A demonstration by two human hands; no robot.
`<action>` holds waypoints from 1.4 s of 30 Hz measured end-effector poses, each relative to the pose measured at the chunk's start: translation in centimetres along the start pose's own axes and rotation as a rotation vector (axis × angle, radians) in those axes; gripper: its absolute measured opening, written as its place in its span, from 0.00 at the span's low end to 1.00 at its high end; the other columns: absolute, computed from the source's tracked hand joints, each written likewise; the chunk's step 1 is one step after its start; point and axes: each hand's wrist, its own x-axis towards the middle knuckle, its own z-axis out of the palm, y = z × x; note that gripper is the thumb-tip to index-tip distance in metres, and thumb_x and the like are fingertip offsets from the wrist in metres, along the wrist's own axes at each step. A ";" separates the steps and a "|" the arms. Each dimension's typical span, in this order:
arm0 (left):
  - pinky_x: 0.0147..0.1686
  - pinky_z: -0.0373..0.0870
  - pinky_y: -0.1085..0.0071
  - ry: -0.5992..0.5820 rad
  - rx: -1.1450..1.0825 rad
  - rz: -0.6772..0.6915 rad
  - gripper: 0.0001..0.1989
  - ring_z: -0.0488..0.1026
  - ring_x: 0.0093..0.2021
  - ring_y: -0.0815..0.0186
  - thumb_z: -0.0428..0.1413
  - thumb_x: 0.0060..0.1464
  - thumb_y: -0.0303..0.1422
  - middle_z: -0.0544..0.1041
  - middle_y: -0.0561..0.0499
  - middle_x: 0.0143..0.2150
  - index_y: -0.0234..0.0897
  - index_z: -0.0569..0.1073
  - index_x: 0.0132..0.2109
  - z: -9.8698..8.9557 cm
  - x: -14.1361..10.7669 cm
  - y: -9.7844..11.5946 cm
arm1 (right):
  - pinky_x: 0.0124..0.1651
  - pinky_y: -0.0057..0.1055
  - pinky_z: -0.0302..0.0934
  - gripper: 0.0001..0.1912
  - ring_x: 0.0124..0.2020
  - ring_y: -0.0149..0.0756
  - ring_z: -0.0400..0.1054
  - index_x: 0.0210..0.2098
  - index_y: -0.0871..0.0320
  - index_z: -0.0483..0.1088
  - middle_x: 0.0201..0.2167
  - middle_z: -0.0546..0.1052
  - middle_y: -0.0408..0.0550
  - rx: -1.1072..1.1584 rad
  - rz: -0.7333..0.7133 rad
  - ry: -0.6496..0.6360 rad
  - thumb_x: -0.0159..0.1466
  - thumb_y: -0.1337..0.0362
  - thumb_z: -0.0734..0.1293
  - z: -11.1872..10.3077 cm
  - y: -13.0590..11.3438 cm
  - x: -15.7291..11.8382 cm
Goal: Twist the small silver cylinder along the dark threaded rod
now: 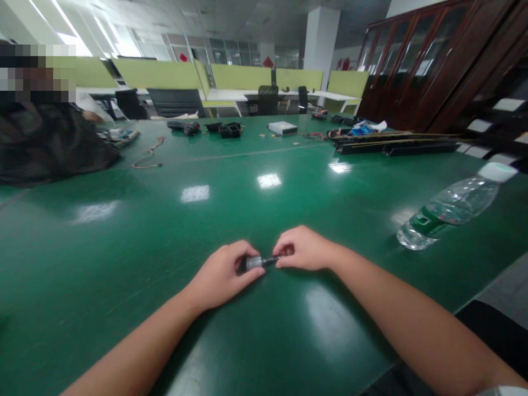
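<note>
Low over the green table (pixel 264 209), near its front edge, my two hands meet at a small object. My left hand (pixel 223 275) is closed round a short grey cylinder (pixel 253 263) with a dark end, gripped between thumb and fingers. A thin black rod (pixel 270 260) sticks out of the cylinder's right side. The fingertips of my right hand (pixel 307 248) pinch the far end of this rod. What kind of thing the cylinder and rod are is too small to make out, and my fingers hide part of both.
A water bottle (pixel 447 212) with a white cap appears tilted at the right. Black rails (pixel 396 144), a white box (pixel 282 128), black parts (pixel 230 130) and a cord (pixel 148 157) lie along the far side. At the left, a person's dark sleeve (pixel 49 137) rests on the table.
</note>
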 end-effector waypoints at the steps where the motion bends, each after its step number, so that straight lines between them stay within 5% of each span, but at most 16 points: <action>1: 0.31 0.63 0.72 0.007 0.001 0.001 0.13 0.70 0.31 0.65 0.59 0.57 0.43 0.75 0.52 0.33 0.38 0.76 0.42 0.1 0.0 0.0 | 0.34 0.24 0.59 0.09 0.31 0.29 0.69 0.39 0.59 0.80 0.31 0.78 0.44 -0.002 -0.038 0.035 0.58 0.63 0.74 0.6 -0.1 0.3; 6: 0.32 0.63 0.71 0.043 0.006 -0.014 0.15 0.70 0.32 0.64 0.61 0.55 0.42 0.75 0.51 0.35 0.38 0.75 0.44 0.1 0.0 0.1 | 0.39 0.26 0.60 0.08 0.36 0.32 0.71 0.39 0.59 0.80 0.35 0.79 0.47 -0.064 -0.088 0.093 0.60 0.64 0.73 1.9 -0.7 1.1; 12: 0.32 0.64 0.71 0.012 -0.030 -0.002 0.14 0.70 0.32 0.65 0.53 0.62 0.43 0.75 0.51 0.34 0.39 0.77 0.45 -0.1 0.1 0.4 | 0.37 0.26 0.59 0.08 0.34 0.31 0.70 0.38 0.59 0.79 0.34 0.79 0.46 -0.079 -0.066 0.104 0.60 0.64 0.72 1.4 -0.7 0.8; 42: 0.31 0.64 0.71 0.026 0.007 -0.028 0.12 0.70 0.31 0.65 0.58 0.57 0.42 0.75 0.51 0.33 0.39 0.77 0.43 0.1 0.0 0.3 | 0.36 0.26 0.59 0.08 0.32 0.30 0.69 0.38 0.61 0.79 0.32 0.77 0.46 -0.104 -0.123 0.057 0.59 0.68 0.71 0.7 -0.8 0.3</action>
